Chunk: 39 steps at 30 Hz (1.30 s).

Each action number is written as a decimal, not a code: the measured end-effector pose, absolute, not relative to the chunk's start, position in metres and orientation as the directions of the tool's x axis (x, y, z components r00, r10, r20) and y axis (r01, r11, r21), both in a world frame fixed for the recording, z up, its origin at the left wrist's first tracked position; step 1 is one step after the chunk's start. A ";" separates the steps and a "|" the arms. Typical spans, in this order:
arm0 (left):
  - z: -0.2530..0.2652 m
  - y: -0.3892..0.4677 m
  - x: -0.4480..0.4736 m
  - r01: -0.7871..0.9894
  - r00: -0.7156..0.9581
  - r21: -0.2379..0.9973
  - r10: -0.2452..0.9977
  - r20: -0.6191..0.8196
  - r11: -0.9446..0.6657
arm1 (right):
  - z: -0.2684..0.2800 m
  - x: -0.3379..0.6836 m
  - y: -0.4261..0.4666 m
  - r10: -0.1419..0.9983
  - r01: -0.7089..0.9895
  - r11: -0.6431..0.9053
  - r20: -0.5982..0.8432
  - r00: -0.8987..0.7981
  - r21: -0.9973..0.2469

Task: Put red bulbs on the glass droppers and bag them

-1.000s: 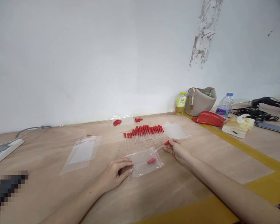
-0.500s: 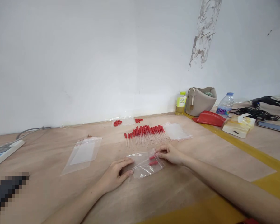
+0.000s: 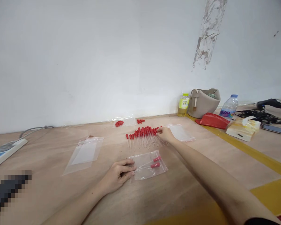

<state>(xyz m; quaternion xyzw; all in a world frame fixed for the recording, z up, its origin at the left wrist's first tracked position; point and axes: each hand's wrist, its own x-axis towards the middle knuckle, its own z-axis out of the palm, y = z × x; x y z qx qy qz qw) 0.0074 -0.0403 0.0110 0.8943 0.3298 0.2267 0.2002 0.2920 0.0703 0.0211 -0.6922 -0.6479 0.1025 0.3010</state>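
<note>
A clear zip bag [image 3: 144,161] lies on the table with two red-bulbed glass droppers [image 3: 155,165] inside it, bulbs toward the right. My left hand [image 3: 118,175] pinches the bag's left end between thumb and fingers. Beyond the bag, a row of red-bulbed droppers [image 3: 142,132] lies side by side, thin tubes pointing toward me. At the right end of that row, my right hand [image 3: 166,134] has its fingertips closed at a red bulb, partly covering the droppers there.
Flat zip bags [image 3: 85,151] lie at left, and more clear bags [image 3: 181,132] at right. Loose red bulbs [image 3: 119,123] sit near the wall. Farther right stand a tea bottle [image 3: 183,105], a grey bag [image 3: 204,104], a red pouch [image 3: 213,121] and a tissue pack [image 3: 243,129].
My right hand has let go of the bag's right end and moved away from me to the dropper row. My left hand has stayed on the bag.
</note>
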 end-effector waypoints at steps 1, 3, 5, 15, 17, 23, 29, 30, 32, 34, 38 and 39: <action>0.011 -0.040 0.007 0.498 0.677 0.510 0.682 0.276 -0.701 | 0.020 0.287 0.075 0.955 0.845 0.002 0.253 0.158 -0.535; 0.011 -0.040 0.007 0.496 0.671 0.514 0.685 0.284 -0.699 | 0.018 0.277 0.083 0.948 0.859 -0.040 0.253 0.194 -0.510; 0.011 -0.041 0.007 0.499 0.669 0.514 0.687 0.283 -0.698 | 0.019 0.271 0.088 0.945 0.865 -0.079 0.238 0.223 -0.495; 0.014 -0.042 0.008 0.501 0.666 0.514 0.690 0.286 -0.696 | 0.028 0.259 0.094 0.944 0.836 -0.154 0.171 0.282 -0.527; 0.013 -0.042 0.008 0.497 0.668 0.516 0.687 0.287 -0.698 | 0.035 0.265 0.091 0.941 0.816 -0.150 0.173 0.292 -0.558; 0.011 -0.040 0.007 0.506 0.655 0.521 0.699 0.286 -0.687 | 0.048 0.308 0.048 0.948 0.692 -0.039 0.194 0.254 -0.720; 0.012 -0.039 0.007 0.532 0.663 0.479 0.695 0.277 -0.698 | 0.016 0.329 -0.004 0.891 -0.007 0.166 0.147 0.429 -0.986; 0.012 -0.038 0.007 0.535 0.662 0.474 0.696 0.279 -0.699 | 0.010 0.328 -0.008 0.882 -0.074 0.173 0.121 0.456 -0.982; 0.011 -0.037 0.006 0.543 0.656 0.467 0.700 0.283 -0.698 | 0.000 0.322 -0.013 0.876 -0.143 0.161 0.075 0.476 -0.977; 0.010 -0.036 0.006 0.549 0.653 0.461 0.702 0.283 -0.697 | -0.007 0.315 -0.016 0.889 -0.177 0.145 0.050 0.455 -0.973; 0.009 -0.036 0.006 0.561 0.656 0.451 0.705 0.270 -0.694 | -0.012 0.304 -0.017 0.916 -0.238 0.110 0.005 0.401 -0.965; 0.008 -0.036 0.006 0.563 0.657 0.447 0.705 0.269 -0.695 | -0.012 0.301 -0.018 0.921 -0.254 0.099 -0.008 0.389 -0.962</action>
